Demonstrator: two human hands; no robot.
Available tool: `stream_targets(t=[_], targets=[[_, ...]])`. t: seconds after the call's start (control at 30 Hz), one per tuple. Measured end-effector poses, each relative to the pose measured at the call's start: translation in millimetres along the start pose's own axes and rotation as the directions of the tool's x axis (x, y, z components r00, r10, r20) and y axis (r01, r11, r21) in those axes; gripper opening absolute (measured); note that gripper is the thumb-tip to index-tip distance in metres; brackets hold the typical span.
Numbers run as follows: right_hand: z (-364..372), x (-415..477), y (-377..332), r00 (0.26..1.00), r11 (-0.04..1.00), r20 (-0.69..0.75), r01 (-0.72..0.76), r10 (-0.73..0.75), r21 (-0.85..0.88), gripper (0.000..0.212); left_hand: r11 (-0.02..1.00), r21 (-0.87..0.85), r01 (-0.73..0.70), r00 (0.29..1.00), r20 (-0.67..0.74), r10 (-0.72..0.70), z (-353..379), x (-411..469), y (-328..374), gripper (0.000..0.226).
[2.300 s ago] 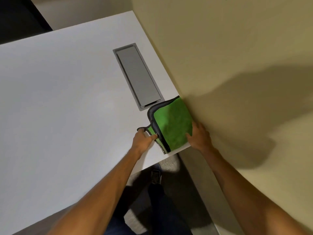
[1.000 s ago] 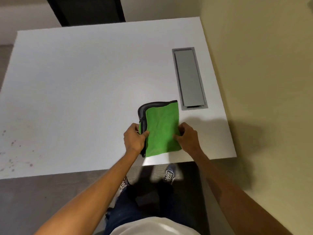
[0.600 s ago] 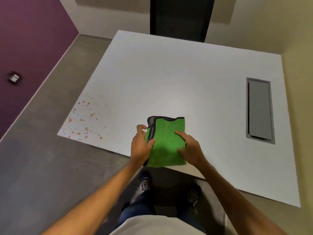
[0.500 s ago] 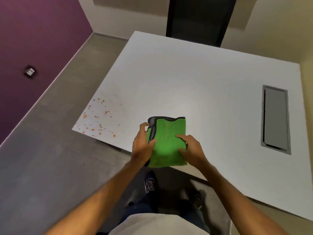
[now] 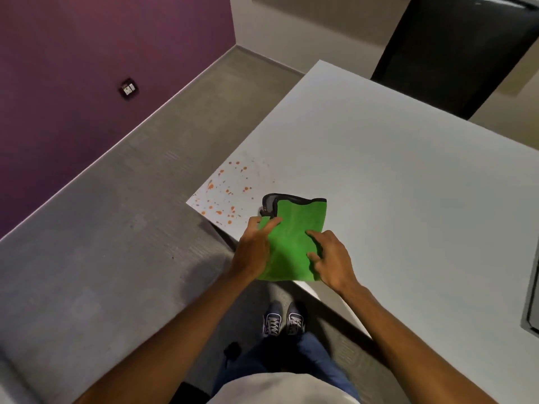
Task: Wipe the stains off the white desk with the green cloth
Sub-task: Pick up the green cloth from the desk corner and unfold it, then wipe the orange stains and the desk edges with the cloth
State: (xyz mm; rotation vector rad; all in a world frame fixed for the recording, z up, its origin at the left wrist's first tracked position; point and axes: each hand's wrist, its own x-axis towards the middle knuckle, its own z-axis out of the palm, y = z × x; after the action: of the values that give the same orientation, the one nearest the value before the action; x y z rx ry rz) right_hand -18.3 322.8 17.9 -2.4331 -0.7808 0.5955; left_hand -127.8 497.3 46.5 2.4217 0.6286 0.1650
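Head view: green cloth lies folded at the surface edge, left hand in a pinching grip on its side, right hand open, pressing flat; stains sit beside it, untouched; overhanging cloth could slip off.

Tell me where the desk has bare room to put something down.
The white desk is bare beyond the green cloth, toward the dark panel. The near left corner is crowded with orange stains, beside both hands.
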Motion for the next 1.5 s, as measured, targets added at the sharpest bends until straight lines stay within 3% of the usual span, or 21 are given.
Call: stream_targets(t=[0.07,0.17,0.3,0.47,0.6,0.63,0.7,0.77,0.83,0.9,1.0,1.1,1.27,1.5], targets=[[4.0,8.4,-2.5,1.0,1.0,0.009,0.019,-0.019,-0.003,0.058,0.997,-0.005,0.075,0.991,0.114,-0.074,0.3,8.7,-10.8,0.047],[10.1,21.3,-2.2,0.999,0.999,0.038,0.033,-0.033,-0.01,0.057,0.992,-0.012,0.129,0.977,0.172,-0.125,0.2,20.6,-23.0,0.03],[21.9,43.7,2.1,0.995,0.996,0.062,0.08,-0.077,-0.043,0.055,0.989,0.039,0.145,0.966,0.211,-0.15,11.0,40.1,-35.7,0.037],[44.0,75.6,12.3,0.987,0.994,0.114,0.111,-0.11,0.0,0.053,0.993,0.111,0.028,0.959,0.276,-0.058,23.6,68.5,-58.7,0.049],[56.5,88.0,18.3,0.986,0.999,0.158,0.044,-0.047,0.022,0.049,0.992,0.042,0.117,0.945,0.303,-0.124,34.2,89.2,-83.1,0.045],[58.8,88.8,20.8,0.988,1.0,0.151,0.021,-0.022,0.004,0.046,0.982,0.147,0.116,0.929,0.334,-0.16,39.1,92.2,-91.3,0.053],[61.2,91.5,27.1,0.998,0.996,0.053,-0.039,0.043,-0.081,0.037,0.939,0.343,0.009,0.947,0.298,-0.118,49.5,92.3,-105.1,0.067],[62.4,96.0,33.0,0.986,0.989,-0.134,-0.116,0.104,-0.09,0.026,0.893,0.405,-0.197,0.936,0.348,0.049,57.9,88.7,-112.5,0.077],[62.8,106.7,37.6,0.955,0.986,-0.265,-0.153,0.13,-0.068,0.021,0.838,0.357,-0.411,0.857,0.464,0.223,71.8,82.2,-118.3,0.094],[65.3,119.2,43.1,0.938,0.984,-0.326,-0.152,0.115,-0.091,0.021,0.77,0.336,-0.542,0.777,0.551,0.306,86.1,78.0,-125.7,0.114],[73.6,131.4,55.4,0.948,0.972,-0.311,-0.133,0.068,-0.192,0.042,0.761,0.342,-0.551,0.774,0.55,0.314,104.1,81.7,-133.3,0.129],[84.2,131.3,63.2,0.966,0.947,-0.2,-0.213,0.167,-0.239,0.06,0.742,0.332,-0.582,0.773,0.511,0.377,108.9,97.8,-138.0,0.123],[102.4,127.9,75.1,0.967,0.923,-0.197,-0.221,0.164,-0.314,0.058,0.697,0.365,-0.617,0.767,0.478,0.428,117.9,115.7,-144.8,0.111],[114.5,146.9,75.8,0.948,0.909,-0.248,-0.275,0.202,-0.312,0.058,0.739,0.444,-0.507,0.851,0.394,0.347,126.4,160.6,-140.5,0.099]])
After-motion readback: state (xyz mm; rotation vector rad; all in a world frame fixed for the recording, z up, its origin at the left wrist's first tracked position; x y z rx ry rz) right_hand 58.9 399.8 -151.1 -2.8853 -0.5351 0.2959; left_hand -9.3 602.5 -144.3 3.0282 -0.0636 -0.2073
